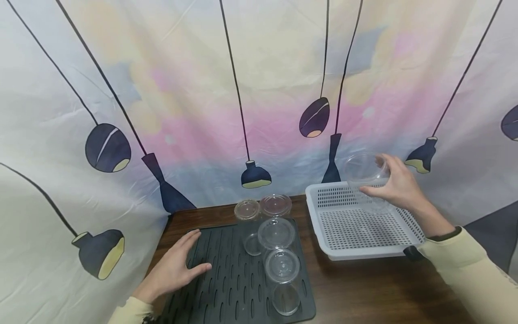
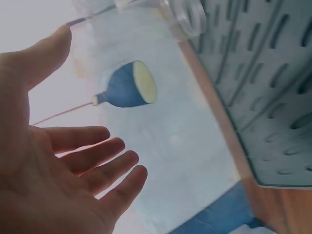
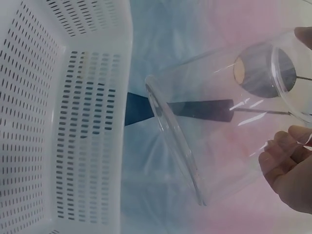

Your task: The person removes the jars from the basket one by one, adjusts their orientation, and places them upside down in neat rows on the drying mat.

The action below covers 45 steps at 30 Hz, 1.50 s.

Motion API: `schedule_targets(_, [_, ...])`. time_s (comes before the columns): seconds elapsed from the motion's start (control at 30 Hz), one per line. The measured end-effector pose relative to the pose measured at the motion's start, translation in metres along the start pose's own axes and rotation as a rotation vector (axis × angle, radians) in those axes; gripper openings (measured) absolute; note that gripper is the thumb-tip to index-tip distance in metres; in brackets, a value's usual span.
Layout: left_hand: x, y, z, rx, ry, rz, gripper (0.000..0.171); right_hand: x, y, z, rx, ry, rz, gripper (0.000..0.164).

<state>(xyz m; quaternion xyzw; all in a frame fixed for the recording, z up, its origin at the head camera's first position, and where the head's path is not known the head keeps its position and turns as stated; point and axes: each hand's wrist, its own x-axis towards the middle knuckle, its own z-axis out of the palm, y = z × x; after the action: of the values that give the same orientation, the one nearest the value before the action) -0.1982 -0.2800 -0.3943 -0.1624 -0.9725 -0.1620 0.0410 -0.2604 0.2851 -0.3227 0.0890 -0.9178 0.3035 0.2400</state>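
My right hand (image 1: 398, 182) grips a clear cup (image 1: 356, 173) between thumb and fingers, above the white basket (image 1: 321, 238). In the right wrist view the cup (image 3: 219, 122) is tilted, its wide rim nearer the basket wall (image 3: 87, 146) and its other end by the fingers (image 3: 285, 156). The left hand (image 1: 171, 270) hovers over the left part of a dark grey ridged mat (image 1: 218, 288), holding nothing; the left wrist view shows its fingers (image 2: 122, 190) spread and relaxed. Several clear cups stand on the mat's right side, among them a front cup (image 1: 283, 270) and a back cup (image 1: 247, 211).
Both mat and basket lie on a brown wooden table (image 1: 344, 288), the basket to the right. A curtain (image 1: 194, 90) printed with hanging lamps rises directly behind the table. The standing cups are close together between my left hand and the basket.
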Motion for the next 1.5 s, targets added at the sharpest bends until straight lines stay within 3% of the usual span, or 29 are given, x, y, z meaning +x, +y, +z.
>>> schedule_targets(0.23, [0.007,0.019,-0.016,-0.026,0.07,0.057,0.098,0.004,-0.01,0.0,0.017,0.027,-0.036,0.094])
schedule_targets(0.6, [0.026,0.047,-0.041,-0.051,0.116,0.14,0.095,0.008,-0.024,0.008,0.048,0.03,-0.13,0.093])
schedule_targets(1.1, [0.05,0.082,-0.049,-0.096,0.129,0.2,0.094,0.006,-0.033,0.015,0.06,0.017,-0.155,0.094])
schedule_targets(1.5, [0.058,0.095,-0.054,-0.113,0.153,0.192,0.092,0.009,-0.044,0.015,0.043,0.031,-0.242,0.092])
